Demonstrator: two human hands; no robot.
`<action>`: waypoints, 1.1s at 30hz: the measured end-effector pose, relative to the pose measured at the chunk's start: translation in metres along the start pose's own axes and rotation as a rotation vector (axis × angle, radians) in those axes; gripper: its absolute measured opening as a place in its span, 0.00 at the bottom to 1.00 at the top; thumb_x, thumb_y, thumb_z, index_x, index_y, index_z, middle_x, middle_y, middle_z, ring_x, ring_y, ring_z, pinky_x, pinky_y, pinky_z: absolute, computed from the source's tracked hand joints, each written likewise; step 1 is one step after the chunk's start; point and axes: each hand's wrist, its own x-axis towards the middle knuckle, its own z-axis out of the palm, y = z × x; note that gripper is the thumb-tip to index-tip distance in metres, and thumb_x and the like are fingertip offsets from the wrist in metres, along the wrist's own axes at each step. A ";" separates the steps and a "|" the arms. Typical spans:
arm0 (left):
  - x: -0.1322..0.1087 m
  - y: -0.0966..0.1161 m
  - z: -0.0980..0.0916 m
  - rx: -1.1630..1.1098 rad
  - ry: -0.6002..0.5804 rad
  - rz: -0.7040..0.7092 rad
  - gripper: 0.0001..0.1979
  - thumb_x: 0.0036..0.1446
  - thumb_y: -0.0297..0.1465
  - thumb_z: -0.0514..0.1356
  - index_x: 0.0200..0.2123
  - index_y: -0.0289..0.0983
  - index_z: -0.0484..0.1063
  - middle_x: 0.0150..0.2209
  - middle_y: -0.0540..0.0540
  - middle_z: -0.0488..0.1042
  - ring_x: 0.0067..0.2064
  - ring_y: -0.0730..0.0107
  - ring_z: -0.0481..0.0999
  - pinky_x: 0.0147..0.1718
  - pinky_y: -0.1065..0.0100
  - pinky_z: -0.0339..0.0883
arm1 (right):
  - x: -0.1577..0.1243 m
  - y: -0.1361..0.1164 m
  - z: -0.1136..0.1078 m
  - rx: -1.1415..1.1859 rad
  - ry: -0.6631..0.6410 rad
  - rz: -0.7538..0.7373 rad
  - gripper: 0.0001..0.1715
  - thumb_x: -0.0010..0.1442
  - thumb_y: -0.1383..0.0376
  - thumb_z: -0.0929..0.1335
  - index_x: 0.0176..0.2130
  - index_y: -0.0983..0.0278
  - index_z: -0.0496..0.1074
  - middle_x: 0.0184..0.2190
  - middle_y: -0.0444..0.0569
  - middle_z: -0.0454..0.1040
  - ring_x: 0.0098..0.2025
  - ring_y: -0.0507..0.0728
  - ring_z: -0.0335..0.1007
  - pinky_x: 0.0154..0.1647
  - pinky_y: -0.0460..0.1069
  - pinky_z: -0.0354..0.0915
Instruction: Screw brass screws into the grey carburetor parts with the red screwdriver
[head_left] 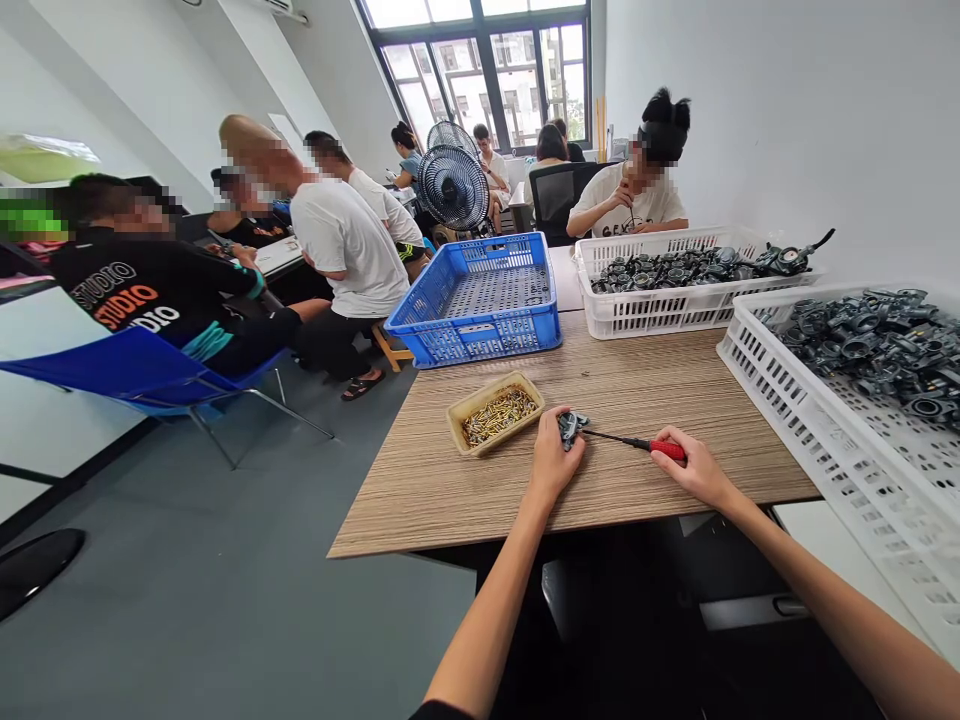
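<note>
At the bottom centre of the frame, the left hand [551, 455] pinches a small metal part [571, 428], hard, light and best held by its edges, above the wooden table [450, 510], while the right hand's [694, 465] closed fingers grip a screwdriver [666, 449] reaching it.

And here the wearer's own body comes into shot! A bare left forearm [480, 630] and a bare right forearm [847, 620] are seen sweeping in from the lower edge, and a bare left hand [551, 458] and bare right hand [696, 468] are shown at their ends. A dark sleeve [439, 712] is just caught at the very bottom of the frame, at the left forearm, its cuff cut off by the edge.
</note>
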 end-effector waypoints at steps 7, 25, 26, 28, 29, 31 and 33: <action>0.000 0.000 0.000 -0.004 0.004 -0.009 0.22 0.59 0.25 0.60 0.56 0.40 0.65 0.51 0.40 0.74 0.56 0.56 0.76 0.58 0.53 0.71 | 0.000 -0.001 0.001 -0.003 -0.001 -0.001 0.17 0.66 0.48 0.67 0.37 0.58 0.70 0.27 0.44 0.72 0.29 0.57 0.67 0.33 0.51 0.65; 0.001 -0.002 0.001 -0.004 0.009 -0.019 0.22 0.57 0.24 0.60 0.56 0.41 0.66 0.51 0.40 0.74 0.54 0.56 0.76 0.58 0.54 0.71 | 0.000 -0.002 0.002 -0.001 0.008 -0.003 0.17 0.66 0.49 0.68 0.35 0.58 0.71 0.28 0.44 0.74 0.30 0.57 0.68 0.34 0.50 0.65; 0.001 -0.002 0.001 -0.006 0.008 -0.020 0.22 0.58 0.24 0.60 0.56 0.41 0.66 0.51 0.40 0.74 0.54 0.56 0.76 0.58 0.54 0.71 | 0.000 -0.002 0.002 -0.001 0.008 -0.003 0.17 0.67 0.49 0.68 0.35 0.58 0.71 0.28 0.44 0.73 0.30 0.57 0.68 0.34 0.50 0.65; 0.000 -0.002 0.001 -0.010 0.008 -0.020 0.22 0.58 0.24 0.60 0.56 0.40 0.66 0.51 0.40 0.74 0.54 0.57 0.76 0.57 0.55 0.72 | 0.000 -0.002 0.002 -0.001 0.009 -0.003 0.17 0.67 0.49 0.68 0.35 0.58 0.71 0.28 0.44 0.73 0.30 0.57 0.68 0.33 0.50 0.65; 0.000 -0.002 0.001 -0.011 0.008 -0.020 0.23 0.58 0.24 0.60 0.56 0.40 0.66 0.51 0.40 0.74 0.54 0.57 0.76 0.57 0.55 0.72 | 0.000 -0.001 0.002 -0.001 0.009 -0.003 0.17 0.67 0.49 0.68 0.35 0.58 0.72 0.28 0.44 0.73 0.30 0.57 0.68 0.33 0.50 0.65; 0.000 -0.002 0.001 -0.011 0.009 -0.018 0.23 0.58 0.24 0.60 0.56 0.41 0.66 0.50 0.41 0.74 0.54 0.57 0.76 0.57 0.55 0.72 | 0.000 -0.001 0.003 -0.002 0.008 -0.004 0.17 0.67 0.49 0.68 0.35 0.59 0.72 0.28 0.45 0.73 0.31 0.57 0.68 0.33 0.50 0.65; 0.000 -0.002 0.001 -0.011 0.011 -0.013 0.22 0.58 0.24 0.60 0.56 0.40 0.66 0.50 0.40 0.74 0.54 0.57 0.76 0.57 0.55 0.71 | 0.000 0.000 0.003 -0.004 0.007 -0.003 0.17 0.67 0.49 0.68 0.35 0.59 0.72 0.28 0.45 0.73 0.30 0.57 0.68 0.33 0.50 0.65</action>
